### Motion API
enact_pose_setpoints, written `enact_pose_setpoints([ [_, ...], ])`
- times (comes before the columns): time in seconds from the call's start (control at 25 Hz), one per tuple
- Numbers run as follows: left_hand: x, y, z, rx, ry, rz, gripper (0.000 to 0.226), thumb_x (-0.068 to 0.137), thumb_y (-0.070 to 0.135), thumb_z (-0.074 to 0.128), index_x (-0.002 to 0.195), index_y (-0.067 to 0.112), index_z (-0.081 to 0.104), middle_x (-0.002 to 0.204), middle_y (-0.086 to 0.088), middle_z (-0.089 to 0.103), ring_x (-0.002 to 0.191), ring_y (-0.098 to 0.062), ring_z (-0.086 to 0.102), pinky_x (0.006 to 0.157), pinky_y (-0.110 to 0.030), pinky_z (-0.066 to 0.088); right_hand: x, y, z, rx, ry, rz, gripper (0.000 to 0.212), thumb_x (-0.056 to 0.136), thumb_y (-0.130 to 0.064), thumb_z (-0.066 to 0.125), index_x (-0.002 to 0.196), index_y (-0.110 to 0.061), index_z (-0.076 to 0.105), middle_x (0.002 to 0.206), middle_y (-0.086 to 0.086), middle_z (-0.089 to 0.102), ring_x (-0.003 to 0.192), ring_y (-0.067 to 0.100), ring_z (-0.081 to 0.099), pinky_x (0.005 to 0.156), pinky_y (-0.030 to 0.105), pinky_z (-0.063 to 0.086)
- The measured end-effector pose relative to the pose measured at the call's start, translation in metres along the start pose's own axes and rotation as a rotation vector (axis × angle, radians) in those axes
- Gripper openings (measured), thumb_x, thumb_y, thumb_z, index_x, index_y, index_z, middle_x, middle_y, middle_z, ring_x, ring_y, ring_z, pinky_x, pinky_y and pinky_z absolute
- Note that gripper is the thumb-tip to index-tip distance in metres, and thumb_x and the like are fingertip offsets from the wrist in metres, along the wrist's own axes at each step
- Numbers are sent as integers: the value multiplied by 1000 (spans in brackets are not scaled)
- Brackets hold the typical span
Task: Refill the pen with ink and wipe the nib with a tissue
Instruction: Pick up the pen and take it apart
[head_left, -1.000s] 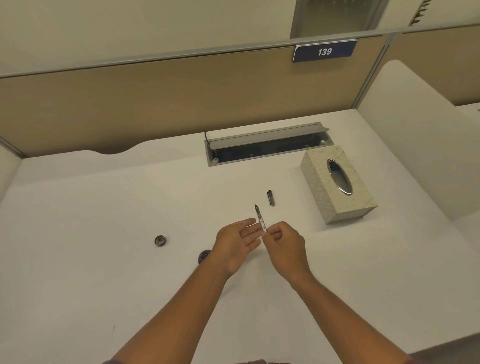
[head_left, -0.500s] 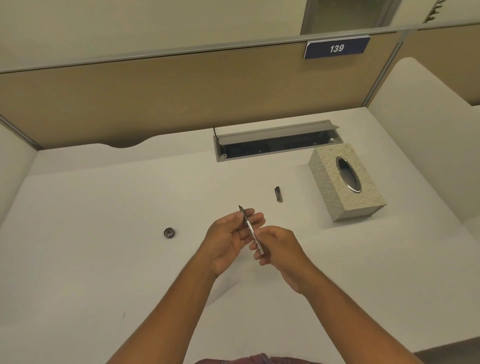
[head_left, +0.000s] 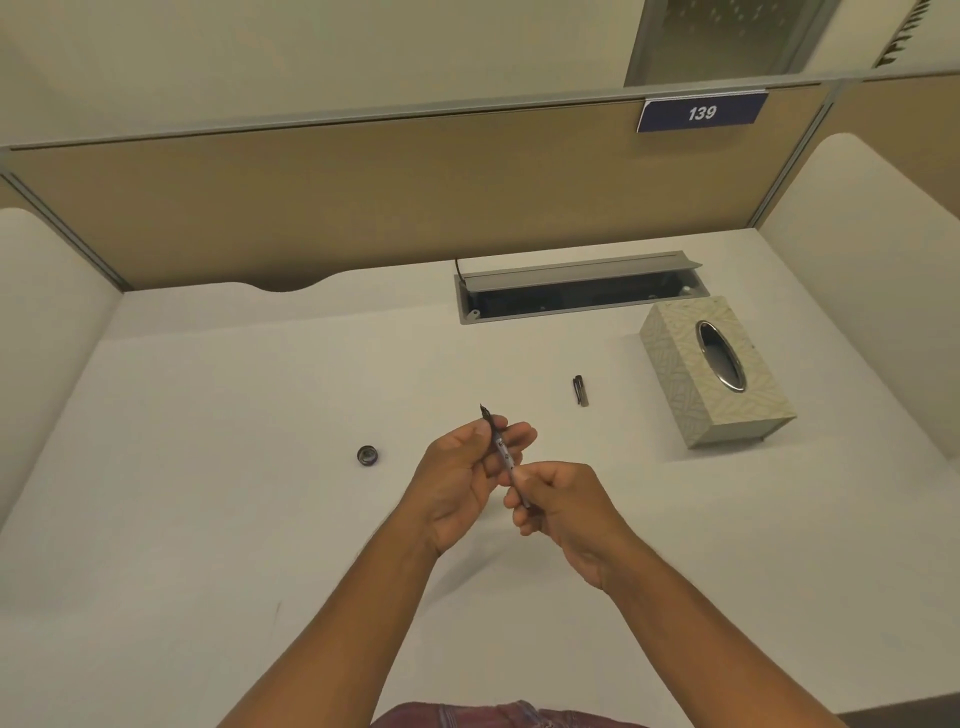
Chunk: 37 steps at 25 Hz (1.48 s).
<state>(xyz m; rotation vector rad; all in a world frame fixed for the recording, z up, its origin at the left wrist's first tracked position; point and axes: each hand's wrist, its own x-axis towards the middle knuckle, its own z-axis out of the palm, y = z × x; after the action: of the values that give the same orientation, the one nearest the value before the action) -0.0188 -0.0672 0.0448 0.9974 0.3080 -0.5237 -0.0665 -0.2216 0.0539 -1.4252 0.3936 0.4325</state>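
Note:
Both my hands hold a slim pen (head_left: 500, 448) above the white desk (head_left: 218, 519), its dark nib pointing up and away from me. My left hand (head_left: 460, 480) curls its thumb and fingers around the pen's upper part, just under the nib. The lower end is pinched in my right hand (head_left: 566, 506). A dark pen cap (head_left: 581, 390) lies on the desk, beyond and to the right of my hands. At the right stands a patterned tissue box (head_left: 675, 395) with an oval metal-rimmed slot; no tissue sticks out. A small round dark lid or pot (head_left: 368, 455) sits left of my hands.
An open grey cable tray (head_left: 571, 283) is sunk into the desk at the back. Tan partition panels wall in the back, white side panels stand left and right. A blue sign reads 139 (head_left: 701, 111).
My left hand went from flat and open beside the pen to fingers closed around its upper part. The pen tilted slightly, nib leaning left. A dark object near my left wrist is no longer visible.

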Motion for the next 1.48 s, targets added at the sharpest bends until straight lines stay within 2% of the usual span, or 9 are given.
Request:
enact_pose_setpoints([
  [0.2,-4,-3,-3,-55,106,22,24,114,13,49,113,1,70,117,-22,80,120,-30,78,105,-42,56,-2,0,14,-208,181,-127,12,92,-19,75,86,-10,79,69,3,73,57,14,66,58,23,54],
  [0.32,-4,-2,-7,-78,120,12,21,111,12,55,117,-2,70,117,-22,80,117,-29,79,105,-44,57,-3,-1,14,-230,191,-161,12,85,-20,82,85,-9,77,66,4,72,57,14,70,59,22,57],
  [0.4,-5,0,-9,-85,98,12,23,112,13,54,121,-1,69,119,-21,81,117,-28,79,104,-43,58,-4,-2,15,-202,140,-139,19,90,-27,77,90,-8,76,75,10,76,63,18,72,62,25,59],
  [0.56,-6,7,-12,-74,67,25,26,113,16,49,123,1,69,122,-19,81,119,-27,78,104,-41,57,-4,-5,12,-82,-51,80,38,107,-37,49,106,-9,75,93,13,81,73,24,73,66,32,58],
  [0.68,-5,8,-15,-44,62,12,29,114,17,47,126,0,68,124,-19,81,121,-29,77,111,-44,53,-4,-4,9,-25,-116,119,28,105,-28,55,109,-8,75,96,10,81,75,24,70,64,30,51],
  [0.88,-6,9,-16,-78,51,17,29,115,13,45,126,-3,66,125,-22,80,121,-32,77,107,-44,55,-5,-6,11,-78,-19,64,19,91,-31,77,96,-13,75,89,5,76,71,20,64,63,29,48],
  [1.08,-5,12,-15,-106,52,16,31,115,14,45,129,-5,65,127,-23,79,120,-32,77,104,-46,58,-6,-7,14,-44,-96,140,35,107,-35,52,111,-9,74,95,8,80,73,23,69,63,29,51],
  [1.28,-7,15,-15,-123,41,25,32,115,13,43,129,-6,65,128,-23,78,120,-34,77,101,-45,63,-6,-6,16,-111,7,66,24,94,-36,72,99,-13,76,90,4,78,70,19,66,66,32,50],
  [1.48,-7,17,-17,-130,55,33,32,115,14,44,130,-5,65,128,-23,78,120,-33,77,104,-45,59,-7,-6,17,-75,-54,136,34,105,-38,54,106,-12,77,95,7,81,73,22,70,65,30,52],
])
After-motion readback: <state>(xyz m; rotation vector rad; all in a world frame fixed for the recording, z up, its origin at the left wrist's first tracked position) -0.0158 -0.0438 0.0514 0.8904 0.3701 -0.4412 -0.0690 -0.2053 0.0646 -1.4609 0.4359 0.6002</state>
